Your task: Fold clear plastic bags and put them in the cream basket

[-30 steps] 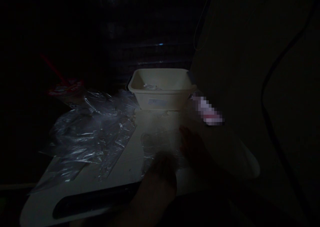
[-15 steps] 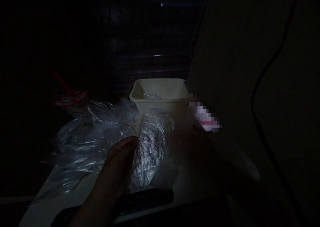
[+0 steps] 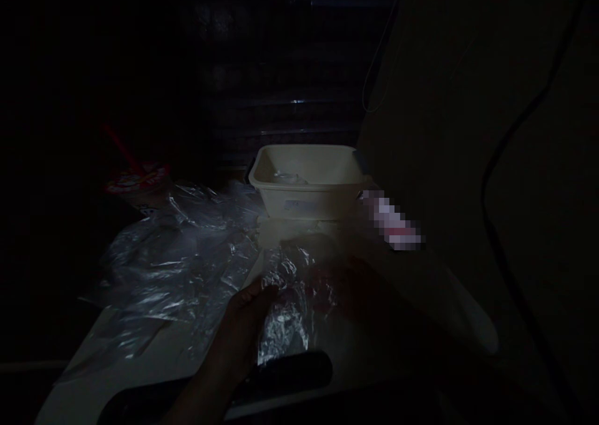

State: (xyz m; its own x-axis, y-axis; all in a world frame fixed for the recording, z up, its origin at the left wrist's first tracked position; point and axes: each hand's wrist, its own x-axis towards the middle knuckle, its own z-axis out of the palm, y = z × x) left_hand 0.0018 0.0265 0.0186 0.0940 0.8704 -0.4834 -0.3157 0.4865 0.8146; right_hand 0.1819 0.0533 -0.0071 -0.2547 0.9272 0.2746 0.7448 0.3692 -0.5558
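Note:
My left hand [image 3: 246, 316] pinches the left edge of a clear, crinkled plastic bag [image 3: 283, 331] over the front of the white table. On the bag's other side is my right hand [image 3: 349, 281], dark and smeared, its fingers too unclear to read. Left of my hands spreads a loose heap of clear plastic bags [image 3: 163, 269]. A cream plastic bin [image 3: 311, 197] stands behind the held bag, with a small piece of clear plastic [image 3: 290, 177] inside it.
A cup with a red straw [image 3: 140, 178] stands at the back left. Right of the bin lies a pixelated pink-and-white item [image 3: 395, 222]. A dark rounded bar [image 3: 294, 370] runs along the table's [image 3: 88, 375] front edge. A dark cable [image 3: 489, 219] hangs at the right.
The held bag has dropped lower and looks more crumpled, uncovering the bin's front. My left hand has shifted slightly right and down; my right hand remains beside the bag. The view has shifted slightly.

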